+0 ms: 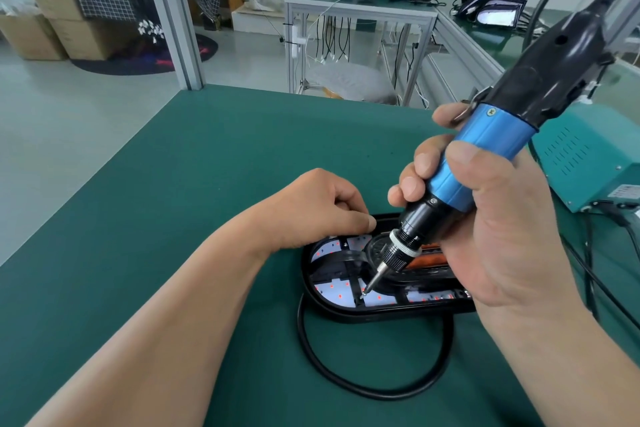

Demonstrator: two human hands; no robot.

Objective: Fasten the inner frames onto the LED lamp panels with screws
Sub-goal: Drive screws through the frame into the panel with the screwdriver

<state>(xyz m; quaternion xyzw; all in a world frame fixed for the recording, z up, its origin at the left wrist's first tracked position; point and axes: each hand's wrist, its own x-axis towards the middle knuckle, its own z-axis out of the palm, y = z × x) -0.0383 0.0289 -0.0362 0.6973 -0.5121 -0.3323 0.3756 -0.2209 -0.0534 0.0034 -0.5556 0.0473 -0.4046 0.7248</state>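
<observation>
A black oval LED lamp panel point(349, 314) lies on the green table, its white board dotted with red LEDs. A black inner frame point(346, 270) sits inside it. My right hand point(491, 229) grips a blue and black electric screwdriver point(485, 149), tilted, with its bit tip on a small screw point(362, 295) at the frame's near left strut. My left hand point(322, 208) rests at the panel's far left edge with fingers curled; whether it holds anything is hidden.
A black cable point(346, 381) loops on the table in front of the panel. A teal power supply box point(585, 156) stands at the right with cords trailing from it. Behind the table are metal-framed benches point(360, 7) and cardboard boxes point(52, 24).
</observation>
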